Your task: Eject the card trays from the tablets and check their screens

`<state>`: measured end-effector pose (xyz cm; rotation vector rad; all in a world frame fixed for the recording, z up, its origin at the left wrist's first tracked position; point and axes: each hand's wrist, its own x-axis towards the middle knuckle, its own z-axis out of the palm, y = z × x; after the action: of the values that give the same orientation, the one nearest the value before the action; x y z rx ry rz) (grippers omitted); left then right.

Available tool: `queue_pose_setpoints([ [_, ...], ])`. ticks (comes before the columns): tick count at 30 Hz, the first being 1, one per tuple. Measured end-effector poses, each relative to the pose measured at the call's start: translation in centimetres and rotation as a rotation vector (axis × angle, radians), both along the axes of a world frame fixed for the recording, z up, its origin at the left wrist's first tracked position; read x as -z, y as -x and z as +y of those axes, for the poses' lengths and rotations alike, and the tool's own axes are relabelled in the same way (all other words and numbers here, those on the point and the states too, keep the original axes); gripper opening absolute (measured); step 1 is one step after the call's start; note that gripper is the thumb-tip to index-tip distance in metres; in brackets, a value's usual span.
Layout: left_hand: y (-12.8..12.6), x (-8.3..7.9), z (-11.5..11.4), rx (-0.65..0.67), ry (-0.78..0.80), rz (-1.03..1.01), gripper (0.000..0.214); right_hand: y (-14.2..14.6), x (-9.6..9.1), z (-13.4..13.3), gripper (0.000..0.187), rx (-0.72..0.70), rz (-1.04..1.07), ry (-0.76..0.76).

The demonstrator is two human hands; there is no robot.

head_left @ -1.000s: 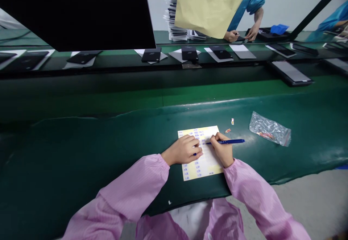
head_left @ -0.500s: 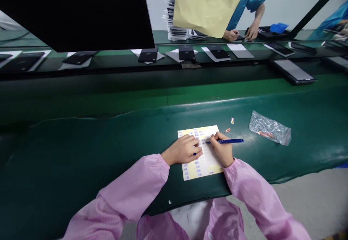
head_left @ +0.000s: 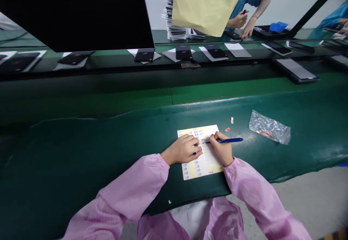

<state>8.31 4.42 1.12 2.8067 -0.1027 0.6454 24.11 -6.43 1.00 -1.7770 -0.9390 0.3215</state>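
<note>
In the head view, a white and yellow paper form with blue handwriting lies on the green mat. My right hand is closed around a blue pen, its tip at the writing in the upper middle of the form. My left hand rests on the form's left half with its fingers curled. A small dark-blue piece, like a pen cap, shows between those fingers, mostly hidden. Just beyond the form lie a small orange-and-white piece and a small white-and-yellow piece.
A clear zip bag with small reddish pieces lies right of the form. Black devices on papers line the shelf behind. A dark panel overhangs the upper left. Across the shelf, a co-worker's hands work over a black device.
Across the shelf, the co-worker's hand with a small dark object has risen from the device. My hands, the pen and the form hold nearly the same positions; the view shifts slightly.
</note>
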Motion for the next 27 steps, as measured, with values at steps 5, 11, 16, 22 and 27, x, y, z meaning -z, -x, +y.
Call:
queue_pose_setpoints([
  [5,0.0,0.1,0.0,-0.004,0.003,-0.007,0.031,-0.1,0.0,-0.1,0.035,0.007,0.016,-0.007],
  [11,-0.1,0.0,0.0,0.000,0.001,-0.016,0.030,0.0,-0.6,-0.2,0.040,0.045,0.059,-0.049],
  [16,-0.1,0.0,0.0,0.005,-0.013,-0.016,0.031,0.6,-1.0,-1.1,0.029,-0.007,0.132,-0.039],
  [22,0.0,0.2,-0.1,-0.002,-0.015,-0.012,0.030,0.8,-0.5,-1.5,0.041,-0.012,0.098,-0.039],
  [27,-0.1,0.3,0.0,-0.004,-0.018,-0.017,0.031,0.8,0.0,-1.1,0.044,-0.041,0.027,-0.020],
])
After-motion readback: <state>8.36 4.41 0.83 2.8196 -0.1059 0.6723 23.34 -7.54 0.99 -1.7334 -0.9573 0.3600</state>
